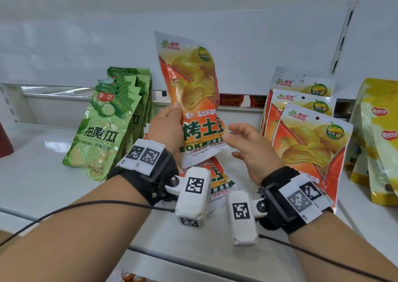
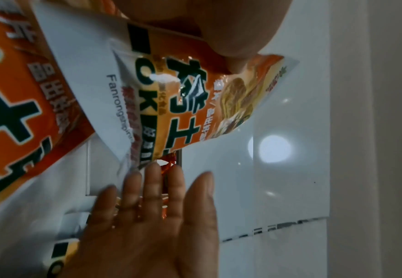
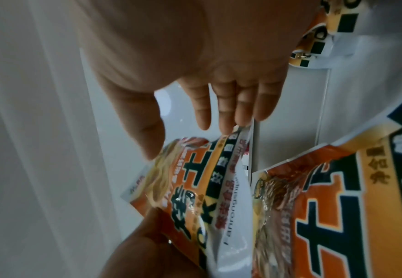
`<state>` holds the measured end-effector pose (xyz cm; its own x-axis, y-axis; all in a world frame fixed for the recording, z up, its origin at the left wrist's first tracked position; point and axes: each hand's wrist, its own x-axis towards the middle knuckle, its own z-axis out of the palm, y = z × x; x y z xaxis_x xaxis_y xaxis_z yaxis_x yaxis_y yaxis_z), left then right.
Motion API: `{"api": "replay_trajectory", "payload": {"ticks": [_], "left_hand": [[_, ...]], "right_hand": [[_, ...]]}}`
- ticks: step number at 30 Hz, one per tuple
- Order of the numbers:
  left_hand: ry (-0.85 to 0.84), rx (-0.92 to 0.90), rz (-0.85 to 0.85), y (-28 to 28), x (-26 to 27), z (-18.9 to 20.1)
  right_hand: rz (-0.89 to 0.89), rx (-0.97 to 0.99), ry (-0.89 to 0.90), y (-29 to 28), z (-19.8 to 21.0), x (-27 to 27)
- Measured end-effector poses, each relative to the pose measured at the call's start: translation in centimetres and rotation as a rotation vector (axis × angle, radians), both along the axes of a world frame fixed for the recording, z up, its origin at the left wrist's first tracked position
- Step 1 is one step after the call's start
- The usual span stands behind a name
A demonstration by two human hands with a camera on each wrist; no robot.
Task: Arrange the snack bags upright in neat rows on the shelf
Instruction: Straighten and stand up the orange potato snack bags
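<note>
— Held where? Orange potato chip bag (image 1: 195, 100) upright above white shelf (image 1: 41, 174), gripped at its lower left edge by left hand (image 1: 165, 128).

— And the right hand (image 1: 251, 150)? Fingers (image 3: 203, 111) straight, relaxed, just touching the bag's bottom corner; identical orange bags (image 1: 310, 139) standing right, cucumber bags (image 1: 103, 130) left.

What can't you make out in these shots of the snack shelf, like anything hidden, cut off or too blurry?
- Flat orange bag, head view: mostly hidden by the held orange bag and wrist cameras.
- Yellow bags, head view: cut off by the right edge.
- Rear green bags, head view: fronts covered by the front bag.
- Left hand, left wrist view: blurred, cut off by the top edge.
</note>
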<state>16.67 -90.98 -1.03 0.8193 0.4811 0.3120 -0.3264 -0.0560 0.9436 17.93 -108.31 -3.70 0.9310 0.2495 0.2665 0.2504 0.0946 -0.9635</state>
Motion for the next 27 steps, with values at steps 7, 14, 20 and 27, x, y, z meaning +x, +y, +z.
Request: {"api": "replay_trajectory", "payload": {"ticks": [7,14,20,27], "left_hand": [[-0.009,-0.089,-0.341,-3.5,-0.7,0.2],[0.061,0.076,-0.167,-1.5,-0.3,-0.7],[0.135,-0.036,-0.369,-0.4,-0.7,-1.5],[0.090,0.123,-0.436,0.9,-1.3,-1.9]], "right_hand": [[0.201,-0.002,0.052,0.6,-1.0,-0.4],[0.061,0.137,0.019,-0.2,-0.2,0.4],[0.136,0.158,0.042,-0.5,-0.4,0.6],[0.058,0.221,0.133,-0.6,-0.3,0.9]]}}
